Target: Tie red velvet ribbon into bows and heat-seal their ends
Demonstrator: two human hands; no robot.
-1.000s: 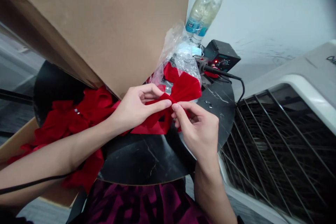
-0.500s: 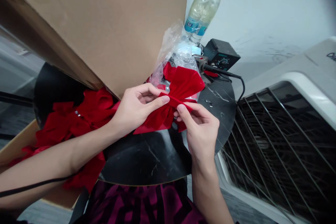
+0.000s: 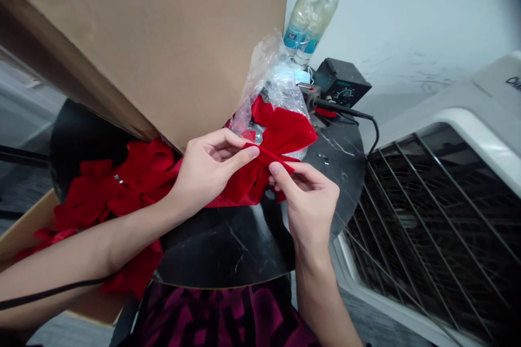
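A red velvet bow [image 3: 287, 130] is held above the round black marbled table [image 3: 228, 249]. My left hand [image 3: 214, 165] pinches a narrow red strip at the bow's middle between thumb and fingers. On the same strip, a little to the right, my right hand [image 3: 307, 190] also pinches with thumb and forefinger. The strip lies across the gathered centre of the bow, and its ends are partly hidden by my fingers. Several more red bows [image 3: 134, 173] are heaped at the left, one with a small silvery piece on it.
A large cardboard box [image 3: 175, 38] stands at the back left. Behind my hands lie a crumpled clear plastic bag [image 3: 260, 65], two bottles [image 3: 305, 16] with blue caps, a black box with a dial [image 3: 344, 84] and a corded soldering-iron-like tool [image 3: 337, 108]. A grilled heater or fan [image 3: 431, 217] stands at right.
The bow has tipped slightly, its lower loop drawn in closer beneath the strip. Both hands keep their pinch with little movement, and the whole view has shifted slightly.
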